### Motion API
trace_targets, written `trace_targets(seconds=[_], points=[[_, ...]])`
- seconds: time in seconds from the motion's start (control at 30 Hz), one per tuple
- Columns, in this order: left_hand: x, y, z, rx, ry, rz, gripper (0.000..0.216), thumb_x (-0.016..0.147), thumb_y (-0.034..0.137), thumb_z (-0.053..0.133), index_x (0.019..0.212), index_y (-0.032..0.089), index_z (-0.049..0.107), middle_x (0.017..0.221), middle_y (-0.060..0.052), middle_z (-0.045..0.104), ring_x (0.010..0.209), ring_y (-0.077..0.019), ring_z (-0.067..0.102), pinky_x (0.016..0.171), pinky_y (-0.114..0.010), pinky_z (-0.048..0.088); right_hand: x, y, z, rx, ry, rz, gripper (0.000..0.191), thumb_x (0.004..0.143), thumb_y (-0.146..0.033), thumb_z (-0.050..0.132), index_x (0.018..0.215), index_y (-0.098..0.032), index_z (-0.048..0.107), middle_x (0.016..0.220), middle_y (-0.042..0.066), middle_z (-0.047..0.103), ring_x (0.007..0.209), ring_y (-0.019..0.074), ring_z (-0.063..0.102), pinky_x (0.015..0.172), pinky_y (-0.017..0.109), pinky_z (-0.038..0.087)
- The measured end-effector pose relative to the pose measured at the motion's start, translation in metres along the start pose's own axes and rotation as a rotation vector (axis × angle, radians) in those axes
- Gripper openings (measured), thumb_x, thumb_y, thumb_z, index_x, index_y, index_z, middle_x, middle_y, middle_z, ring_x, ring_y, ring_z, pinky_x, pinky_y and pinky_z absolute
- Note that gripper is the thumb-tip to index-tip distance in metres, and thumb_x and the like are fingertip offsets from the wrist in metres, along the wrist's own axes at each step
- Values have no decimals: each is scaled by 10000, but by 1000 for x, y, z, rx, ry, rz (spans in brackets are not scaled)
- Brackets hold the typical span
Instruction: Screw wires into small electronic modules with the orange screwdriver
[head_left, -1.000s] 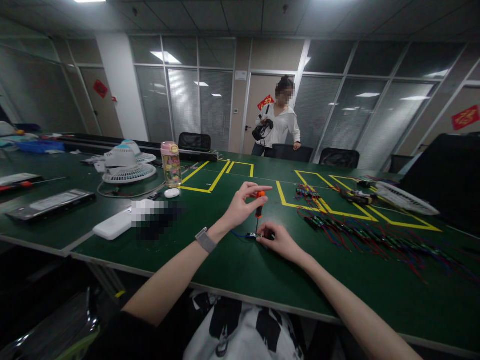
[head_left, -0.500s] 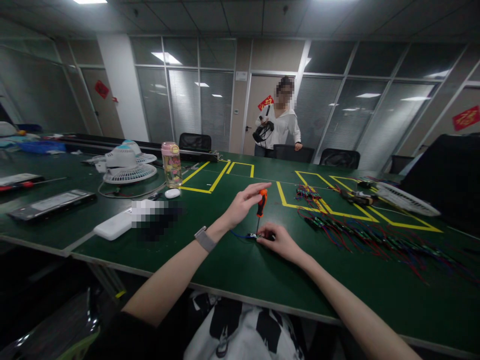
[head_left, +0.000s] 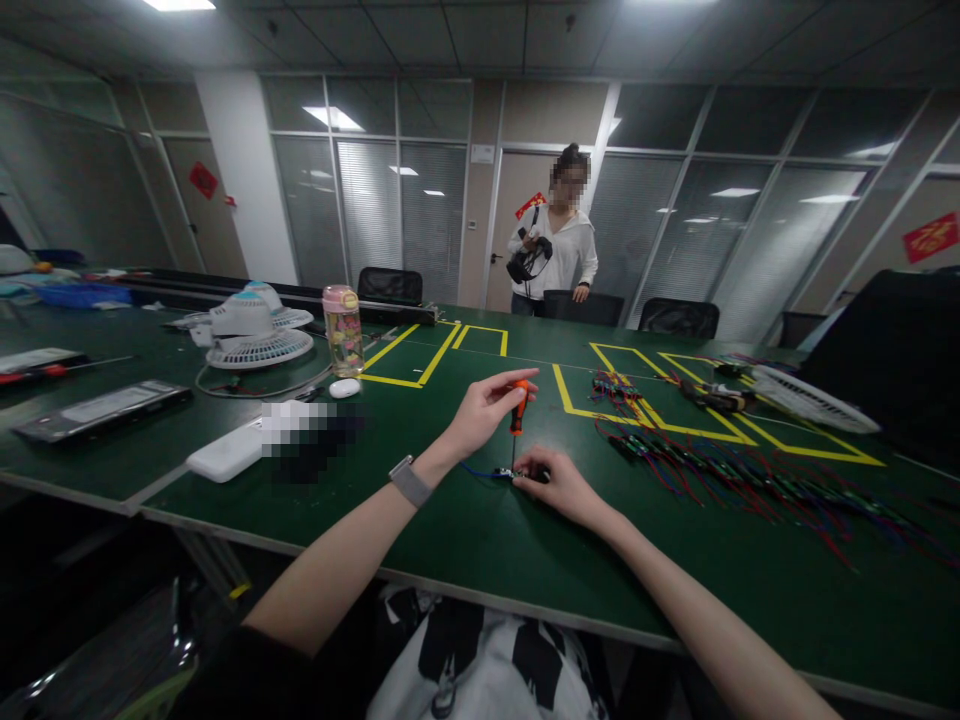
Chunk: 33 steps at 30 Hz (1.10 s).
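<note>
My left hand [head_left: 486, 408] grips the orange and black handle of a screwdriver [head_left: 517, 415], which stands nearly upright. Its tip meets a small circuit board [head_left: 504, 473] on the green table. My right hand [head_left: 555, 482] is closed on the right end of that board, its fingertips covering part of it. A thin blue wire runs from the board's left side. To the right of my hands lies a long row of circuit boards with red and blue wires [head_left: 720, 475], with a smaller bundle of wired boards [head_left: 616, 388] behind it.
Yellow tape outlines [head_left: 390, 380] mark the green table [head_left: 450, 540]. On the left are a pink-lidded bottle [head_left: 343, 330], white fans [head_left: 255, 335], a white power strip-like object [head_left: 225, 450] and a hard drive [head_left: 105, 407]. A person [head_left: 559, 245] stands across the table behind chairs.
The screwdriver's handle has shifted slightly left with my left hand, and the fingers have turned a little on it. My right hand stays in place. The person opposite has moved slightly.
</note>
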<state>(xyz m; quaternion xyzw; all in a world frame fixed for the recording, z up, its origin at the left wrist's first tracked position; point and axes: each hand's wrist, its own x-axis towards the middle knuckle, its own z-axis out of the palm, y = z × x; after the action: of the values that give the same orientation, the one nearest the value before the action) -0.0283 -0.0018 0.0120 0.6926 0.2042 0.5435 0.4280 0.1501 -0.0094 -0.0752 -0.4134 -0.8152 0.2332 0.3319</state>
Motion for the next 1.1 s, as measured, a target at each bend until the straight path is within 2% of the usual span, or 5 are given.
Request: trace_targets(seconds=[0.37,0.6,0.87,1.0,1.1], points=[[2,0,-3,76,22,35,345,874,246,507,1193,175,616,1240,-82,607,1182,-194,516,1024,-321,374,-1,-3,0,-52,-16,1,117,781,-271,639,849,-179,666,774,21,583,701,150,562,648,272,466],[1,4,-2,10,3,-28,376,873,272,517,1217,142,595,1160,-112,661,1064,-191,585,974,-334,419,-8,-8,-4,-285,255,-44,618,764,-438,660,1310,-224,465,1315,129,459,1226,299,419,1027,486,343],[-2,2,0,17,-64,4,382,869,263,528,1236,169,579,1100,-103,651,976,-179,607,883,-321,472,-5,-7,1,-199,67,4,134,755,-269,668,860,-187,654,852,44,626,839,201,573,789,347,447],[-5,3,3,347,118,158,289,826,295,609,1096,215,673,1002,-57,597,942,-162,564,900,-305,444,-3,-5,2,-154,56,18,69,756,-240,663,776,-174,658,780,36,602,755,177,557,706,306,444],[-4,3,2,277,43,154,312,897,283,494,1171,226,634,1080,-66,592,1040,-174,558,959,-320,419,-3,-4,2,-133,53,7,66,748,-235,669,775,-176,658,751,28,593,721,167,547,680,294,440]])
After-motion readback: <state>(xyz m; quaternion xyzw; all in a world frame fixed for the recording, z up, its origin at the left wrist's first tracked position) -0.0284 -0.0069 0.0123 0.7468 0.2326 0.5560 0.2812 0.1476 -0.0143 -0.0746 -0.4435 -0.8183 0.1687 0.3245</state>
